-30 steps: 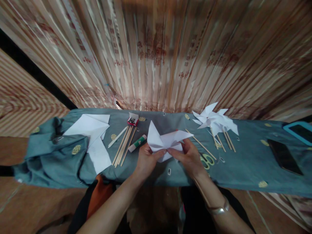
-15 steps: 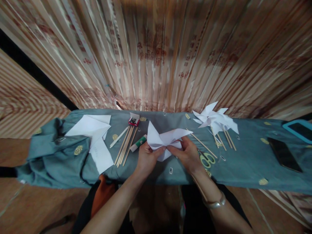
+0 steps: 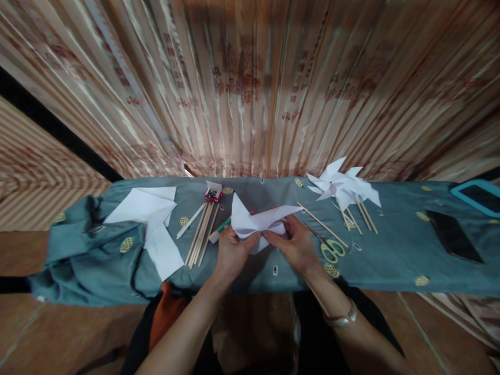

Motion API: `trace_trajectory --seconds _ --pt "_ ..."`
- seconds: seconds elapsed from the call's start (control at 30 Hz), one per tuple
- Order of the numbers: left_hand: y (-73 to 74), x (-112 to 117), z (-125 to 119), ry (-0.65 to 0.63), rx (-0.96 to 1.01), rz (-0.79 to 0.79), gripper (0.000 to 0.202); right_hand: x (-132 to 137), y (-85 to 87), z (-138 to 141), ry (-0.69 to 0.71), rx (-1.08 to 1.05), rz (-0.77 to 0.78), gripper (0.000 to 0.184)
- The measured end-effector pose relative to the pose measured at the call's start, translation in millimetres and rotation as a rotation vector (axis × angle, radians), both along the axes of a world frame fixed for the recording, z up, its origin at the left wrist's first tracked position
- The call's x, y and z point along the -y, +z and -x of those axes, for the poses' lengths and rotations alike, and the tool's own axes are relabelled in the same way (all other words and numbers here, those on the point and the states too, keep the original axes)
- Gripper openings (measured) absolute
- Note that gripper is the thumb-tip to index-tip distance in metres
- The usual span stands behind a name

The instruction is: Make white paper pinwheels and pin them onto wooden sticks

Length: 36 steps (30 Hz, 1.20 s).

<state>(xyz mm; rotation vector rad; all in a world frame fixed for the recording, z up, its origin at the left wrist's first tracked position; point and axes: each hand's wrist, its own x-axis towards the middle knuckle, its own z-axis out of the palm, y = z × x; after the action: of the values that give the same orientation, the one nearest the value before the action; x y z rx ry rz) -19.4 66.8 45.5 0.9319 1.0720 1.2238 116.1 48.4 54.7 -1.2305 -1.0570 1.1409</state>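
Between my two hands is a white paper pinwheel [image 3: 260, 221], its blades curled in toward the middle. My left hand [image 3: 233, 255] grips its left side, the thumb pressed near the centre. From the right, my right hand [image 3: 299, 249] holds it with the thumb tip close to the other thumb. The fingers under the paper are hidden. A green and white glue stick [image 3: 219, 230] lies partly covered behind my left hand. Scissors with pale green handles [image 3: 332, 251] rest beside my right hand, and a single wooden stick [image 3: 322, 224] lies just behind them.
Left of my hands are several wooden sticks [image 3: 201, 234], a small red box of dark pins [image 3: 213, 194], a white pen-like stick [image 3: 190, 221] and white paper sheets [image 3: 164, 255]. Finished-looking pinwheels [image 3: 344, 185], a dark phone [image 3: 455, 237] and a blue-framed device [image 3: 478, 197] lie right. A curtain [image 3: 250, 104] hangs behind.
Both hands, still holding the pinwheel, appear slightly further left, and more of the glue stick is covered. The view has shifted a little; the other things lie as before.
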Motion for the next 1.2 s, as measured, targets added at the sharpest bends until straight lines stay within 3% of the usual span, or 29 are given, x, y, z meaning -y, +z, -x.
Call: trace_trajectory --seconds 0.67,0.87,1.2 --pt "-0.8 0.4 11.0 0.025 -0.006 -0.048 0.036 -2.6 1.6 5.5 0.021 0.035 0.024 0.034" --pt "-2.9 0.9 11.9 0.023 -0.032 -0.034 0.024 -1.0 -0.3 9.4 -0.020 0.056 0.027 0.035" --pt "-2.0 1.3 11.2 0.000 0.052 0.002 0.035 -3.0 -3.2 4.8 0.038 0.016 0.017 0.040"
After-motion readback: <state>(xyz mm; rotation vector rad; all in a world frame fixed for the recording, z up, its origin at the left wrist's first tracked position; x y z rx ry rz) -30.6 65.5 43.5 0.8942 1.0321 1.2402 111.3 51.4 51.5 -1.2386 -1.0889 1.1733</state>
